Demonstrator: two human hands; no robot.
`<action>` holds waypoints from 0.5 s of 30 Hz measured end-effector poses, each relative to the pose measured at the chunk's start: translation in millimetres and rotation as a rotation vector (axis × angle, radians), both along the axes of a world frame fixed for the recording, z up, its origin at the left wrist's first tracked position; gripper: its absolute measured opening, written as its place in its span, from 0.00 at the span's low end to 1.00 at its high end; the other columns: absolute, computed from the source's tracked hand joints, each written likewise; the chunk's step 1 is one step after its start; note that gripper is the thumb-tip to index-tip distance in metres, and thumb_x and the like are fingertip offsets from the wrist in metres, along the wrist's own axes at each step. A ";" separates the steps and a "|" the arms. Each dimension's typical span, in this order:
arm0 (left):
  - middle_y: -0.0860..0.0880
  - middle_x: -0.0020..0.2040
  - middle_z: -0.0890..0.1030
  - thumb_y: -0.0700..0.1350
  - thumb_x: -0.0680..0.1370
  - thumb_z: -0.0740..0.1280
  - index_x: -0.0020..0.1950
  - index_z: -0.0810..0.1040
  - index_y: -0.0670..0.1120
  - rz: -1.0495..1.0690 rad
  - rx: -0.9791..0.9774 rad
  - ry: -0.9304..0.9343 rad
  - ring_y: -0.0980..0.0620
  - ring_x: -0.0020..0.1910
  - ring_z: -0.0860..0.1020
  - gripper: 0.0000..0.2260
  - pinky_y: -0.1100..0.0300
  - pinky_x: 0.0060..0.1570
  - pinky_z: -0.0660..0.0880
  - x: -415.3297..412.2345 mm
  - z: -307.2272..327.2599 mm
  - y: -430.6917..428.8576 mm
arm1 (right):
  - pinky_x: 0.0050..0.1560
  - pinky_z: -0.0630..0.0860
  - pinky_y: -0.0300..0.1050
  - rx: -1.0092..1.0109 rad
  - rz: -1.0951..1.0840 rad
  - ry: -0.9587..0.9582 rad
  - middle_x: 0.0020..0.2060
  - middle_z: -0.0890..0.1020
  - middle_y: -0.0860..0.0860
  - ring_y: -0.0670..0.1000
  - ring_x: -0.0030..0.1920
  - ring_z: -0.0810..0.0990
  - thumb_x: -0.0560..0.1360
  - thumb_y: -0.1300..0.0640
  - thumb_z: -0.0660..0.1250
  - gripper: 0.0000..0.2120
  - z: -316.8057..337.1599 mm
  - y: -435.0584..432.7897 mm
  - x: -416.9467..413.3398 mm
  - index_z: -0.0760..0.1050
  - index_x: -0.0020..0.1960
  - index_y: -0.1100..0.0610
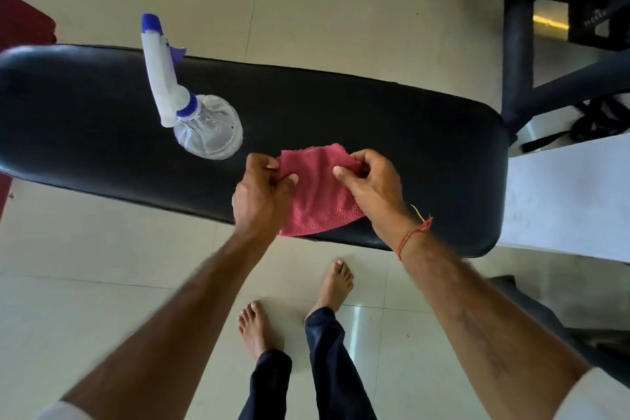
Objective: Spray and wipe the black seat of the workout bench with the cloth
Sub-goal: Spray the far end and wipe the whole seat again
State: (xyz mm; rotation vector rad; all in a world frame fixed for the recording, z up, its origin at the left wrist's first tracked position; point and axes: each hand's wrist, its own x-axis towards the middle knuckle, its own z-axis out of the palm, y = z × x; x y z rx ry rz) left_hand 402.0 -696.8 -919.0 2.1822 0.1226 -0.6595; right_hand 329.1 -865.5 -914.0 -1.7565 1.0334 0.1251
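both hands — left hand (260, 191) and right hand (370, 182) — pinch the red cloth (318, 194) in curled fingers, spreading it over the black seat (375, 123); spray bottle (191, 106) stands untouched nearby — likely prep, next move calls for freeing one hand to spray.

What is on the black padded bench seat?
A clear plastic spray bottle stands on the seat. The left hand and right hand pinch a pink terry cloth over it, hiding that patch.
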 end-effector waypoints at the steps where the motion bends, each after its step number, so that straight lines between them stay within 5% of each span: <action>1: 0.53 0.48 0.85 0.48 0.76 0.75 0.60 0.76 0.49 0.097 -0.128 0.114 0.50 0.49 0.84 0.15 0.51 0.51 0.80 3.5 -0.2 2.1 | 0.51 0.83 0.47 0.075 -0.041 -0.025 0.48 0.86 0.50 0.50 0.49 0.85 0.77 0.56 0.76 0.07 1.5 -3.1 -1.0 0.81 0.53 0.55; 6: 0.51 0.49 0.86 0.49 0.79 0.73 0.61 0.82 0.45 0.246 -0.452 0.391 0.50 0.50 0.85 0.13 0.58 0.47 0.82 23.8 12.0 1.1 | 0.41 0.82 0.35 0.487 -0.186 -0.108 0.48 0.87 0.49 0.45 0.47 0.85 0.79 0.58 0.73 0.12 23.6 -25.0 10.2 0.82 0.62 0.60; 11: 0.46 0.58 0.82 0.58 0.80 0.67 0.60 0.80 0.51 0.101 -0.632 0.207 0.49 0.57 0.80 0.15 0.53 0.52 0.77 58.4 37.8 -15.4 | 0.50 0.81 0.37 0.396 -0.082 -0.350 0.47 0.87 0.46 0.43 0.49 0.85 0.78 0.54 0.71 0.07 54.9 -56.6 45.6 0.82 0.55 0.54; 15: 0.52 0.49 0.81 0.59 0.84 0.57 0.51 0.80 0.54 0.055 -0.587 0.155 0.60 0.50 0.80 0.15 0.61 0.50 0.77 56.6 45.8 -17.5 | 0.63 0.76 0.39 0.219 0.126 -0.250 0.43 0.87 0.40 0.36 0.50 0.83 0.78 0.36 0.59 0.21 61.3 -62.4 43.3 0.84 0.47 0.49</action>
